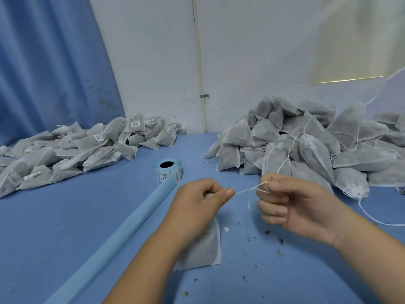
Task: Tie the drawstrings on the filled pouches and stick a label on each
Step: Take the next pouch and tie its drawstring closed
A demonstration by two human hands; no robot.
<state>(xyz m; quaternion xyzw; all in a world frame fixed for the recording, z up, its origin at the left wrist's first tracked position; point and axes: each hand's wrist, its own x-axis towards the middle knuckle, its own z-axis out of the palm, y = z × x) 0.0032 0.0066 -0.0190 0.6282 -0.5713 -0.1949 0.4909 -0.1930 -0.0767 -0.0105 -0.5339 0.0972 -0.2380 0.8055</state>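
Note:
A white filled pouch (pixel 205 244) lies on the blue table under my left forearm, its neck hidden in my left hand (pixel 200 199). That hand grips the gathered neck, thumb and forefinger pinching the white drawstring (pixel 246 190). The string runs taut to my right hand (pixel 291 205), which pinches its other end between thumb and forefinger, a loose tail hanging down between the hands. A roll of labels (pixel 168 171) on pale blue backing stands just beyond my left hand.
A heap of labelled pouches (pixel 72 148) fills the left of the table. A taller heap of unlabelled pouches (pixel 306 143) with loose strings sits at the right. A long strip of blue backing paper (pixel 114 238) trails toward me. Dried herb crumbs (pixel 279 240) dot the cloth.

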